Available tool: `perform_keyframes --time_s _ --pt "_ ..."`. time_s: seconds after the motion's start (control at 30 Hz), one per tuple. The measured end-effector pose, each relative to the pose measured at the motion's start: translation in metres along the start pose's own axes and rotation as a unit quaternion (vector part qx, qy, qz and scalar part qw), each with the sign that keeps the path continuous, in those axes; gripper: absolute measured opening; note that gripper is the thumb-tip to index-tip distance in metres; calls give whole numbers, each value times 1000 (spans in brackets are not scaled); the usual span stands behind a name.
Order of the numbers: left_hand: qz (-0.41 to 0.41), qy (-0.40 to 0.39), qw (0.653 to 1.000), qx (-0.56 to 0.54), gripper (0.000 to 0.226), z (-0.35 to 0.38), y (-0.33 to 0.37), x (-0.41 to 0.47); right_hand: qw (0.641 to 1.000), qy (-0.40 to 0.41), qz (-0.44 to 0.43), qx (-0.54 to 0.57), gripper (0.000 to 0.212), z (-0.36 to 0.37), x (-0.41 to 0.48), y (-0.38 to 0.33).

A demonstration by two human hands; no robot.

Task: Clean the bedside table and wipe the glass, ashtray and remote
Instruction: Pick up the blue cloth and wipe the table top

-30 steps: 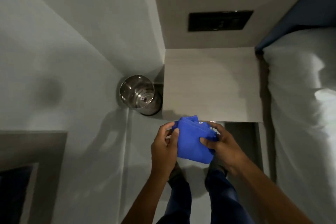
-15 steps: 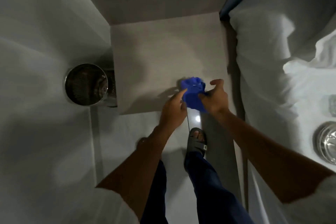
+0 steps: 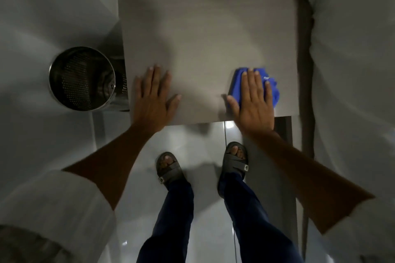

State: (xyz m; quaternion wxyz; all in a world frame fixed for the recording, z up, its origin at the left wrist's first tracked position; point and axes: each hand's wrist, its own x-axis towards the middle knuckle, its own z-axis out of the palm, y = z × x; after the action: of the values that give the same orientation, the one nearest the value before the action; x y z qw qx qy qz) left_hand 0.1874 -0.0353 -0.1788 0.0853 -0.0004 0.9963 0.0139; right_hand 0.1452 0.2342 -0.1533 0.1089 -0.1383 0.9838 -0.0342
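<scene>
The pale bedside table (image 3: pixel 205 34) fills the upper middle of the head view, its top bare apart from my hands and a cloth. My right hand (image 3: pixel 254 100) lies flat, fingers spread, pressing a folded blue cloth (image 3: pixel 272 89) onto the table's near right corner. My left hand (image 3: pixel 152 98) rests flat and empty on the near left part of the top, fingers apart. No glass, ashtray or remote is in view.
A perforated steel waste bin (image 3: pixel 82 79) stands on the floor against the table's left side. White bedding (image 3: pixel 352 70) runs along the right edge. My sandalled feet (image 3: pixel 234 160) stand on glossy floor tiles just before the table.
Both hands held the blue cloth in the air over the table's front edge. Now the right hand presses it flat on the top, and the left hand has let go and rests on the table.
</scene>
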Motion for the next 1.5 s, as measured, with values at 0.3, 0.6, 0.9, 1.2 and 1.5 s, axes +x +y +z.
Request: perform_keyframes --time_s 0.3,0.6,0.9,1.2,1.5 --pt "24 69 997 -10 73 30 -12 2 992 85 88 7 66 17 100 -17" --pt "18 80 996 -21 64 27 -13 0 993 54 -101 10 66 25 68 -93" --pt "6 64 998 -10 69 31 -15 1 1000 6 -14 -11 68 31 -20 21" --pt "1 97 995 -36 70 28 -11 -1 993 46 109 17 67 9 41 54" --pt "7 65 998 -17 74 29 -15 0 989 94 108 43 66 6 115 26"
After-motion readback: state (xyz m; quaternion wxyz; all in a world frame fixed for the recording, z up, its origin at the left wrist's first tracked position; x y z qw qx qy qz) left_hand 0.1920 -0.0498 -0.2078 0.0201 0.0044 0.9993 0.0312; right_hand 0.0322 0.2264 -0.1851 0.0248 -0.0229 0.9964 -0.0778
